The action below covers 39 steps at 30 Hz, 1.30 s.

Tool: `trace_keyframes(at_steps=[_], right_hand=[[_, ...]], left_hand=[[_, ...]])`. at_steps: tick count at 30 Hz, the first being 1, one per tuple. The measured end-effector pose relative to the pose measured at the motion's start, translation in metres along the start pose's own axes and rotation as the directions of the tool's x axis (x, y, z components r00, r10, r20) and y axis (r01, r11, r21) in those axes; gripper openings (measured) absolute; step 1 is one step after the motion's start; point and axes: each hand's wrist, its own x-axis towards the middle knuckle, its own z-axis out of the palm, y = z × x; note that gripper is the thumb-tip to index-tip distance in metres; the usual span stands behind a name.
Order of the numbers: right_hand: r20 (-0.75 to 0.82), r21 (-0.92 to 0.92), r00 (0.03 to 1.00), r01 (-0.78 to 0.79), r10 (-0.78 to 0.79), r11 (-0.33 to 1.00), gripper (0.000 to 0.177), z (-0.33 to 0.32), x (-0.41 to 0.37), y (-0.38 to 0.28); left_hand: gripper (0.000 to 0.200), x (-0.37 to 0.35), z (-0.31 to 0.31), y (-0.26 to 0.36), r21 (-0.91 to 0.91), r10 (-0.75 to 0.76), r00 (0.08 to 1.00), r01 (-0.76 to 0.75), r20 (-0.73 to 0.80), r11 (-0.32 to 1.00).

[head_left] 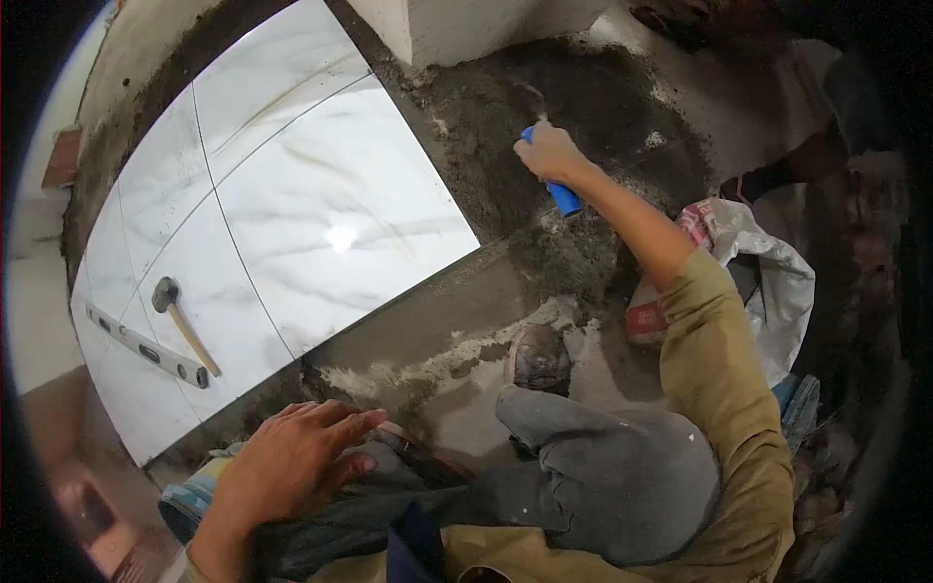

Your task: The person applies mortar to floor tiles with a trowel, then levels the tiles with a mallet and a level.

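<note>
My right hand [554, 155] is wrapped round the handle of a blue-handled trowel [564, 199], over dark wet mortar [622, 112]. The trowel's blade is blurred and hard to make out against the mortar. My left hand [296, 457] rests near my left knee with fingers stretched out and thumb apart, holding nothing. Glossy white marbled tiles [340, 194] lie in front of it, with thin seams between them. On these tiles lie a mallet [180, 325] with a wooden handle and dark head, and a spirit level [146, 347].
A white and red sack [777, 267] stands open beside my right arm. My shoe [539, 358] is on the rough floor by the mortar's edge. A pale wall corner [457, 34] juts in at the back. Another person's leg [792, 165] is at the far right.
</note>
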Motion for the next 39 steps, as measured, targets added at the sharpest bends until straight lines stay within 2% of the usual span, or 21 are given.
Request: trace_keyframes(at_steps=[2, 4, 5, 6, 8, 9, 11, 15, 16, 18, 21, 24, 26, 30, 32, 36, 38, 39], right_hand=[[0.172, -0.197, 0.977, 0.163, -0.129, 0.967, 0.055, -0.013, -0.012, -0.038], [0.091, -0.031, 0.996, 0.011, -0.008, 0.999, 0.051, 0.010, 0.000, -0.039], [0.107, 0.002, 0.994, -0.026, 0.026, 1.000, 0.050, 0.018, 0.002, -0.040], [0.117, -0.036, 0.993, -0.014, 0.018, 0.999, 0.050, 0.011, -0.009, -0.051], [0.079, -0.008, 0.997, 0.004, -0.003, 1.000, 0.049, 0.020, -0.003, -0.048], [0.070, 0.007, 0.997, -0.014, 0.014, 1.000, 0.049, 0.021, -0.002, -0.045], [0.158, -0.051, 0.987, 0.039, -0.031, 0.998, 0.046, 0.021, 0.004, -0.044], [0.152, -0.150, 0.979, 0.161, -0.138, 0.976, 0.040, 0.016, -0.012, -0.052], [0.154, -0.164, 0.978, 0.167, -0.142, 0.972, 0.038, 0.015, -0.016, -0.055], [0.160, -0.182, 0.974, 0.189, -0.161, 0.965, 0.035, 0.018, -0.014, -0.056], [0.152, -0.209, 0.966, 0.238, -0.209, 0.948, 0.041, 0.023, -0.009, -0.051], [0.121, -0.241, 0.972, 0.227, -0.203, 0.944, 0.041, 0.017, -0.028, -0.030], [0.119, -0.309, 0.948, 0.317, -0.294, 0.897, 0.039, 0.016, -0.052, -0.002], [0.187, -0.343, 0.963, 0.249, -0.194, 0.906, 0.038, -0.004, -0.090, 0.000], [0.130, -0.250, 0.976, 0.201, -0.173, 0.947, 0.039, -0.005, -0.095, -0.005], [0.174, -0.247, 0.979, 0.147, -0.105, 0.958, 0.041, 0.015, -0.087, -0.007], [0.088, -0.066, 0.987, 0.140, -0.134, 0.988, 0.043, 0.034, -0.097, -0.004], [0.191, -0.076, 0.974, 0.139, -0.123, 0.987, 0.046, 0.032, -0.101, -0.008]], left_hand=[[0.048, 0.003, 0.001, -0.005, 0.026, 0.024, 1.000, -0.024, -0.012, 0.999], [0.049, 0.008, -0.001, -0.002, 0.014, 0.018, 1.000, -0.018, -0.002, 1.000], [0.049, 0.010, -0.002, 0.000, -0.016, 0.011, 1.000, -0.011, 0.001, 1.000], [0.049, 0.012, -0.004, 0.004, 0.008, 0.019, 1.000, -0.019, 0.019, 1.000], [0.049, 0.015, -0.006, 0.014, 0.011, -0.133, 0.990, 0.133, 0.039, 0.991], [0.048, 0.017, -0.006, 0.015, 0.009, -0.138, 0.990, 0.137, 0.038, 0.990], [0.047, 0.018, -0.004, 0.011, 0.015, -0.136, 0.989, 0.135, 0.055, 0.991], [0.045, 0.019, -0.009, 0.012, 0.001, -0.158, 0.981, 0.158, 0.109, 0.987], [0.045, 0.019, -0.008, 0.011, -0.010, -0.167, 0.981, 0.169, 0.098, 0.986], [0.047, 0.020, -0.005, 0.009, 0.017, -0.067, 0.997, 0.067, 0.025, 0.998], [0.047, 0.018, -0.003, 0.006, 0.012, -0.036, 0.999, 0.036, 0.004, 0.999], [0.047, 0.014, -0.002, 0.004, 0.009, -0.040, 0.999, 0.040, -0.021, 0.999], [0.046, 0.008, 0.001, 0.000, -0.007, -0.055, 0.998, 0.054, -0.006, 0.998], [0.047, 0.000, 0.003, -0.006, -0.006, -0.053, 0.998, 0.052, -0.043, 0.999], [0.048, 0.004, 0.000, -0.004, -0.008, -0.015, 0.999, 0.015, -0.029, 1.000], [0.048, 0.012, 0.003, -0.004, -0.007, 0.070, 0.997, -0.071, -0.009, 0.997], [0.048, 0.011, 0.001, -0.001, -0.004, 0.065, 0.998, -0.065, 0.001, 0.998], [0.048, 0.011, 0.001, 0.002, -0.004, 0.050, 0.999, -0.050, -0.001, 0.999]])
